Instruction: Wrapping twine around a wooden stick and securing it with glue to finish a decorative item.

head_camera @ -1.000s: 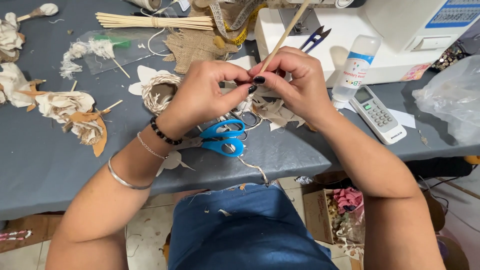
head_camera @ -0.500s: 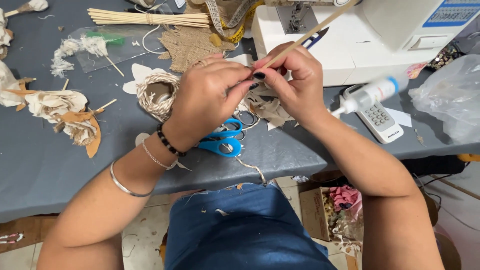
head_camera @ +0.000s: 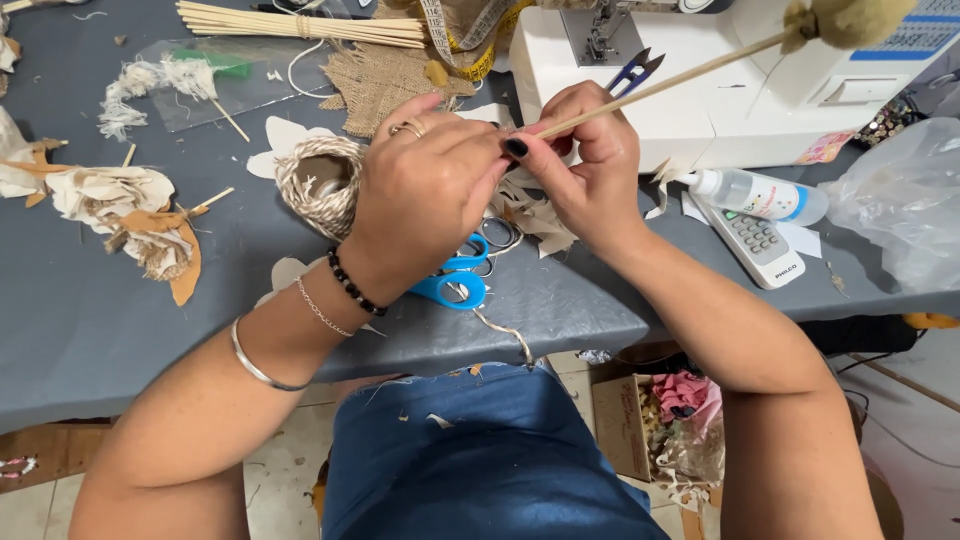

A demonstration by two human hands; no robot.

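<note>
Seen from above, two bare hands meet over a grey table (head_camera: 90,340) near the middle of the view. Closed in a pinch, the right hand (head_camera: 590,180) grips a thin wooden stick (head_camera: 660,88) between thumb and fingers; the stick slants away toward two o'clock and ends in a fuzzy tan ball (head_camera: 850,18) at the top edge. Just beside it at nine o'clock, the left hand (head_camera: 430,200) is curled shut, its fingertips pressed to the lower end of the stick where the right hand holds it; whether it grips anything else cannot be told. A ring, a beaded bracelet and a silver bangle show on the left arm. Under the hands lie blue-handled scissors (head_camera: 450,285), and a spool of brown-and-white twine (head_camera: 315,185) sits at nine o'clock from the left hand. At twelve o'clock is a piece of burlap (head_camera: 385,75), with a bundle of wooden sticks (head_camera: 300,22) beyond it. A white sewing machine (head_camera: 720,110) stands at one o'clock. At three o'clock from the right hand lie a white glue bottle (head_camera: 755,193) on its side and a small remote control (head_camera: 755,245). Cream and tan paper flowers (head_camera: 130,215) rest far off at nine o'clock.
</note>
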